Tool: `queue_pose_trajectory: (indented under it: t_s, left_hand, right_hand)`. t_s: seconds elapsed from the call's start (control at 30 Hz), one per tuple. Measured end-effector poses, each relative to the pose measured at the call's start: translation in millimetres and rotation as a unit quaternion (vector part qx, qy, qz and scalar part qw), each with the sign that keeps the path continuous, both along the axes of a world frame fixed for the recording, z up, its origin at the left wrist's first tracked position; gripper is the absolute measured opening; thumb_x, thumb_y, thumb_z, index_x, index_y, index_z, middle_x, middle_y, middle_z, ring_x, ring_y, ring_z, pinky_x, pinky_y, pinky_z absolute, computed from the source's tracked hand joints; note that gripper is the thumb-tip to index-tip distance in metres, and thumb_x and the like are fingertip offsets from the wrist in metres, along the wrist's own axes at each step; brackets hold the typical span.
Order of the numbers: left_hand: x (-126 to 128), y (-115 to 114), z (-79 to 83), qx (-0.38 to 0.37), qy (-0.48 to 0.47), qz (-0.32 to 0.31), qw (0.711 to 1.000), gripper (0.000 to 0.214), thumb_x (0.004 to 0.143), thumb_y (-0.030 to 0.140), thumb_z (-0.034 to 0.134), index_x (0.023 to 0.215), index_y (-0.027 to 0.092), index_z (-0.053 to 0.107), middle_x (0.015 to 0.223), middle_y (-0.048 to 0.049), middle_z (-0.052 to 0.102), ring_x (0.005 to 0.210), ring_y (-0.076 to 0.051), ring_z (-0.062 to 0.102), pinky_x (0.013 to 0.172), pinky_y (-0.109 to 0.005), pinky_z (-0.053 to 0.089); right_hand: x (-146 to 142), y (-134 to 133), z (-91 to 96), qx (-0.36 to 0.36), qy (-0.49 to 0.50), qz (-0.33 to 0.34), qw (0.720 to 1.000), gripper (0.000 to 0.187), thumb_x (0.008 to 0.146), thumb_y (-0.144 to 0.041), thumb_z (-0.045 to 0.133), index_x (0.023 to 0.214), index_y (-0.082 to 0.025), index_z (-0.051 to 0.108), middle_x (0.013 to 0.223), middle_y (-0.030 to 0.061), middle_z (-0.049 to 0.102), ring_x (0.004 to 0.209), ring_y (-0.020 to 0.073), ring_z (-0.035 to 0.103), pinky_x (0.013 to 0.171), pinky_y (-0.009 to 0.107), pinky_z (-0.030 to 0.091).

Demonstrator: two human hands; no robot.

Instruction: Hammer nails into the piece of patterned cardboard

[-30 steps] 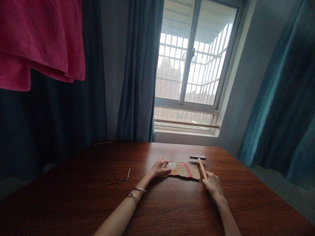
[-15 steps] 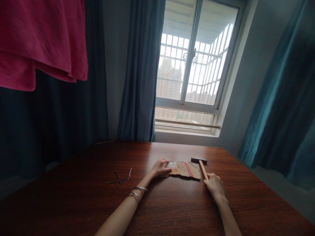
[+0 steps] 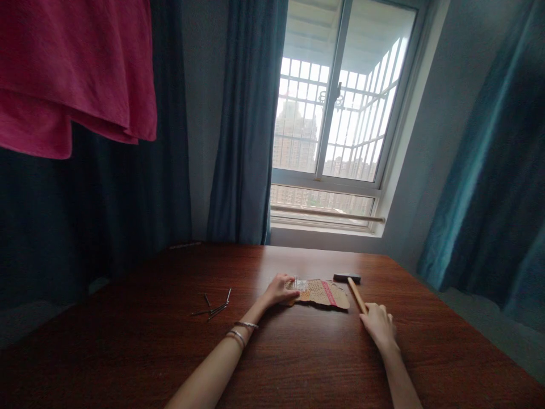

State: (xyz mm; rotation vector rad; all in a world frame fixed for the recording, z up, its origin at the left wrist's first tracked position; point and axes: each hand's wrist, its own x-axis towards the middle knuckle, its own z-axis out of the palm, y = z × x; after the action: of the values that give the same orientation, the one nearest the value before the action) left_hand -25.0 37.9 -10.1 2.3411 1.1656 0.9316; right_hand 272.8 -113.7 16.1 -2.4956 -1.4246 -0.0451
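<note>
My left hand [image 3: 279, 290] rests on the left end of a flat piece of patterned cardboard [image 3: 322, 293] with a pink stripe, fingers curled against its edge beside a small upright nail. My right hand [image 3: 378, 325] is wrapped round the wooden handle of a hammer [image 3: 352, 288]. The hammer's dark head lies on the brown wooden table [image 3: 298, 352] just beyond the cardboard's right end.
Several loose nails [image 3: 215, 307] lie on the table to the left of my left arm. Bracelets circle my left wrist. Behind the table are a barred window [image 3: 336, 113], blue curtains, and a pink cloth [image 3: 72, 74] hanging at upper left.
The hammer head has come down from a slightly raised position to rest on the table. My right hand has slid a little back along the handle. My left hand stays put.
</note>
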Motion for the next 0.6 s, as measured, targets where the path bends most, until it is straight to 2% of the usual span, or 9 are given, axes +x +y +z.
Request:
queue_pose_trajectory:
  t_s: [0.1,0.2,0.27,0.43,0.6]
  left_hand:
    - [0,-2,2.6,-0.002,0.011,0.001,1.0,0.051,0.057,0.049,0.067,0.098,0.019,0.066,0.096,-0.007,0.061,0.092,-0.022,0.052,0.083,-0.027,0.038]
    - [1,-2,3.7,0.002,0.016,0.0,1.0,0.05,0.058,0.05,0.066,0.097,0.019,0.067,0.094,-0.0062,0.061,0.091,-0.022,0.052,0.082,-0.027,0.038]
    - [1,-1,3.4,0.004,0.014,0.0,1.0,0.049,0.058,0.05,0.066,0.096,0.019,0.067,0.093,-0.0059,0.062,0.091,-0.022,0.052,0.082,-0.027,0.038]
    - [1,2,0.6,0.002,0.015,0.01,1.0,0.049,0.056,0.049,0.067,0.096,0.019,0.067,0.093,-0.0058,0.062,0.091,-0.022,0.052,0.081,-0.027,0.038]
    - [1,4,-2.2,-0.002,0.01,0.011,1.0,0.053,0.054,0.052,0.068,0.095,0.018,0.067,0.094,-0.0069,0.061,0.093,-0.023,0.051,0.081,-0.027,0.038]
  right_hand:
    - [-18,5,10.9,0.065,-0.04,0.024,0.997,0.035,0.077,-0.027,0.045,0.109,-0.022,0.06,0.107,0.0147,0.056,0.094,0.0296,0.054,0.075,0.038,0.042]
    - [-47,20,22.0,0.154,-0.059,0.135,0.977,0.036,0.08,-0.023,0.043,0.113,-0.019,0.057,0.112,0.0126,0.053,0.105,0.0241,0.048,0.089,0.031,0.035]
    - [-69,32,24.3,0.163,-0.05,0.205,0.964,0.033,0.082,-0.023,0.041,0.109,-0.017,0.059,0.111,0.0124,0.054,0.107,0.0221,0.047,0.089,0.028,0.034]
    - [-107,54,8.4,0.133,-0.057,0.305,0.941,0.025,0.082,-0.019,0.04,0.094,-0.013,0.061,0.103,0.013,0.058,0.097,0.0211,0.052,0.084,0.028,0.036]
    - [-107,53,-6.8,0.156,-0.036,0.336,0.928,0.024,0.085,-0.018,0.035,0.091,-0.014,0.058,0.095,0.0098,0.059,0.091,0.0183,0.053,0.082,0.025,0.037]
